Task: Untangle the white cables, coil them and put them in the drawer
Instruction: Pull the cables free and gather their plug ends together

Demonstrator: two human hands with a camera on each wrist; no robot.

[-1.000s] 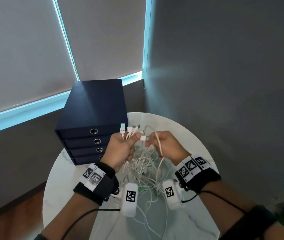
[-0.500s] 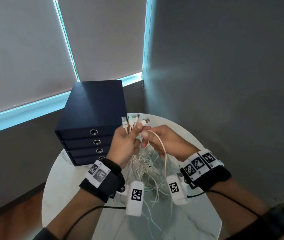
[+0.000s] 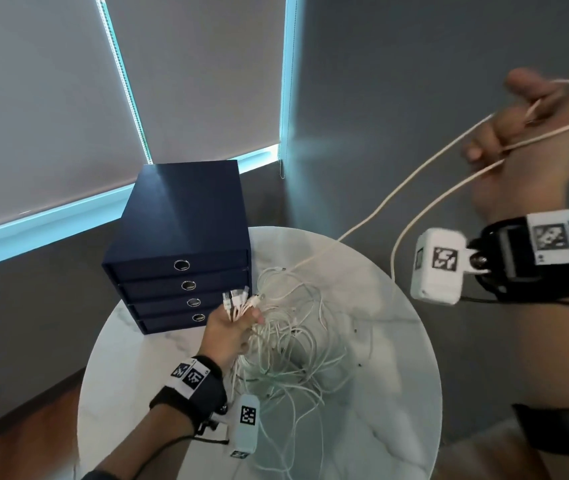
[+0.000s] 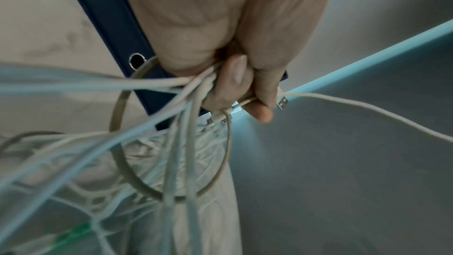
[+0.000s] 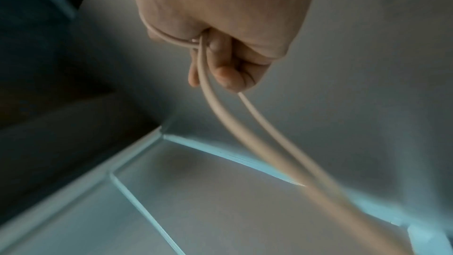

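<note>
A tangle of white cables [image 3: 293,344] lies on the round white marble table [image 3: 397,393]. My left hand [image 3: 232,329] grips a bunch of cable ends just in front of the drawer unit, with several plugs [image 3: 236,296] sticking up from my fist. The left wrist view shows the same left hand [image 4: 235,84] curled round the cables [image 4: 181,123]. High at the upper right my right hand [image 3: 532,133] holds one cream cable [image 3: 411,178], doubled, stretched taut from the tangle. The right wrist view shows this right hand [image 5: 220,61] closed round the cream cable [image 5: 245,133].
A dark blue drawer unit [image 3: 179,216] with several shut drawers and ring pulls stands at the table's back left. A grey wall rises on the right; window blinds hang behind. Wooden floor shows at the lower left past the table's edge.
My right hand has swung up and far to the right, pulling one cable out of the tangle. My left hand has dropped lower toward the table, still holding the bunch.
</note>
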